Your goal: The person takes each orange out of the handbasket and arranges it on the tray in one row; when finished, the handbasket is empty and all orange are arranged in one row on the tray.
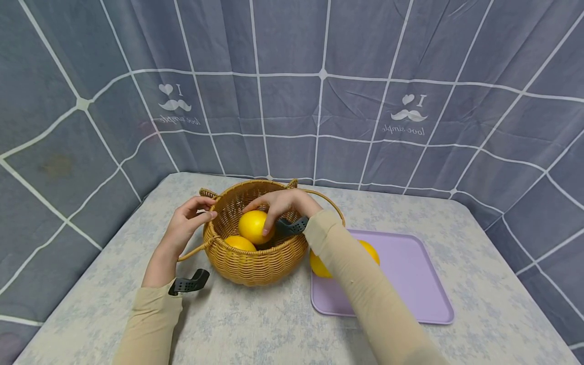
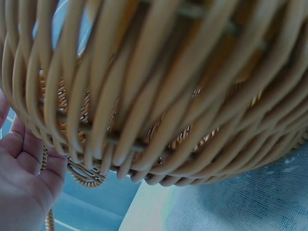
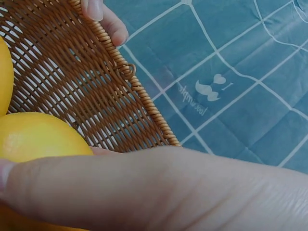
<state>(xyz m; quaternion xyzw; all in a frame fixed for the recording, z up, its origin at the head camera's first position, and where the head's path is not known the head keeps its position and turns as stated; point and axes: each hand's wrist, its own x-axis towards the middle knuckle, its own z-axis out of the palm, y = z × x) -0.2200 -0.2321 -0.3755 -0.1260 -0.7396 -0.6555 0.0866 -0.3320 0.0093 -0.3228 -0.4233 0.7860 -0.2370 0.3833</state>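
Observation:
A round wicker basket (image 1: 255,266) with a looped handle stands on the table, tilted slightly toward me. My left hand (image 1: 183,225) grips its left rim, the thumb at the edge; in the left wrist view the fingers (image 2: 31,149) lie against the weave. Inside the basket, my right hand (image 1: 278,205) holds a round yellow fruit (image 1: 252,225), thumb on the near side and fingers over the far side. Another yellow fruit (image 1: 239,243) lies beside it in the basket. In the right wrist view both fruits show, and the thumb (image 3: 72,187) covers much of the held fruit (image 3: 41,137).
Right of the basket lies a purple tray (image 1: 410,284). Yellow fruit (image 1: 319,266) sits on its left part, with more yellow fruit (image 1: 370,251) showing past my right forearm. A blue-grey checked curtain (image 1: 292,101) hangs behind the pale patterned table (image 1: 255,324).

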